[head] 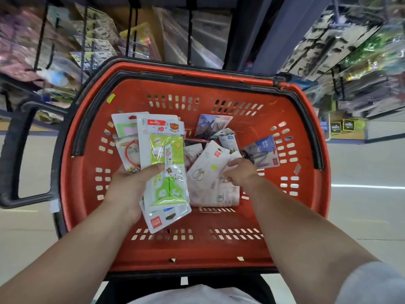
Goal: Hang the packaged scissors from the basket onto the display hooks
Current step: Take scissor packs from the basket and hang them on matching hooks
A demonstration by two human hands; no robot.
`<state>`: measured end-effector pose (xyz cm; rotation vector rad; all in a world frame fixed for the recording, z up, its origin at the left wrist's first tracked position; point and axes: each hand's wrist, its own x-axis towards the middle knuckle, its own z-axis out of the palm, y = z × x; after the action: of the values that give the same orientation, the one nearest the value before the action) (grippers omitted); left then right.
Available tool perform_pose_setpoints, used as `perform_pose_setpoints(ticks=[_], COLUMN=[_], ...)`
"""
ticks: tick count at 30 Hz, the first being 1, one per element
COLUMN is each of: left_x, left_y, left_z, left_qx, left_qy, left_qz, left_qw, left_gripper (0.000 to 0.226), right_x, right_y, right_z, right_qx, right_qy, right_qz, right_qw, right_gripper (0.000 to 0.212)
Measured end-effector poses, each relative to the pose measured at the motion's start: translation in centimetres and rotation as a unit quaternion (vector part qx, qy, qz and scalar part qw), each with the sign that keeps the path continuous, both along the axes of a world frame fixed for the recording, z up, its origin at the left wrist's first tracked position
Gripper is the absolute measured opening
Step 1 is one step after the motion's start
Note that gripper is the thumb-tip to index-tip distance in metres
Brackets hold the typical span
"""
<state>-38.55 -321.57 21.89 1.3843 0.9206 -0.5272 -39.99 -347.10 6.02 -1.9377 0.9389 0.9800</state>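
A red plastic basket (306, 132) fills the middle of the view. My left hand (129, 185) grips a fanned stack of scissor packs over the basket, thumb on the top one, a white card with green child's scissors (166, 163). A red-handled pack (131, 152) and a pack with a red label (163, 220) stick out behind it. My right hand (241, 172) reaches into the basket and pinches a white pack with small metal scissors (206, 170). Several more packs, some blue-carded (263, 152), lie loose on the basket floor.
The basket's black handle (19, 154) hangs out to the left. Display racks with black hooks (42, 38) and hanging packaged goods stand behind the basket and at the upper right (341, 42). Pale shop floor lies on both sides.
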Motion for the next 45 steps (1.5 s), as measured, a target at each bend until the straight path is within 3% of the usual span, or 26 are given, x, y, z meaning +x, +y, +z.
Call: perform_pose_setpoints(ticks=[2,4,9,13,17,21,25,28,32,36,39,41,43,45], left_x=[-0.1,-0.2,0.3,0.6,0.4,0.3,0.1,-0.4,-1.5,-1.5,-1.3,-1.1,-0.7,-0.4], left_y=[0.1,0.1,0.6,1.1,1.3,1.3,0.9,-0.5,-3.4,-5.4,-6.1,-6.1,-5.8,-5.7], left_z=[0.1,0.3,0.0,-0.8,-0.9,-0.9,-0.8,-0.5,0.9,2.1,2.3,2.1,2.0,2.1], left_qx=[0.011,0.022,0.079,0.099,0.092,0.1,0.116,0.133,0.07,0.002,-0.006,-0.003,-0.01,-0.035], left_qy=[0.005,0.004,-0.019,-0.021,-0.027,-0.042,-0.069,-0.101,-0.121,-0.126,-0.122,-0.115,-0.104,-0.087], left_qz=[0.009,0.004,-0.028,-0.053,-0.06,-0.056,-0.063,-0.094,-0.135,-0.153,-0.156,-0.152,-0.118,-0.091], left_qw=[1.0,1.0,0.996,0.994,0.994,0.993,0.989,0.981,0.981,0.98,0.98,0.982,0.987,0.991], left_gripper=[0.027,0.031,0.031,0.027,0.025,0.029,0.043,0.044,0.039,0.036,0.038,0.037,0.033,0.032], right_x=[0.4,0.4,1.2,2.2,2.6,3.1,4.1,3.8,2.6,1.7,0.8,0.5,0.3,0.2], right_y=[-0.1,-0.5,1.0,3.1,5.0,5.0,1.7,-1.3,-1.9,-1.2,-0.8,-0.7,-0.7,-0.3], right_z=[1.2,1.6,0.2,-1.9,-2.1,0.0,8.2,15.0,19.9,20.2,19.5,19.0,18.8,18.7], right_qx=[0.031,0.001,-0.007,-0.043,0.006,0.076,0.133,0.221,0.366,0.39,0.384,0.402,0.426,0.408], right_qy=[0.002,0.008,0.018,-0.015,-0.02,-0.067,-0.081,-0.073,-0.061,-0.056,-0.056,-0.059,-0.081,-0.113], right_qz=[-0.02,-0.011,-0.062,0.061,0.085,0.033,0.025,-0.06,-0.149,-0.213,-0.237,-0.236,-0.229,-0.192], right_qw=[0.999,1.0,0.998,0.997,0.996,0.994,0.987,0.971,0.917,0.894,0.891,0.883,0.872,0.885], right_gripper=[0.051,0.063,0.056,0.077,0.099,0.069,0.028,0.028,0.025,0.016,0.036,0.041,0.028,0.039])
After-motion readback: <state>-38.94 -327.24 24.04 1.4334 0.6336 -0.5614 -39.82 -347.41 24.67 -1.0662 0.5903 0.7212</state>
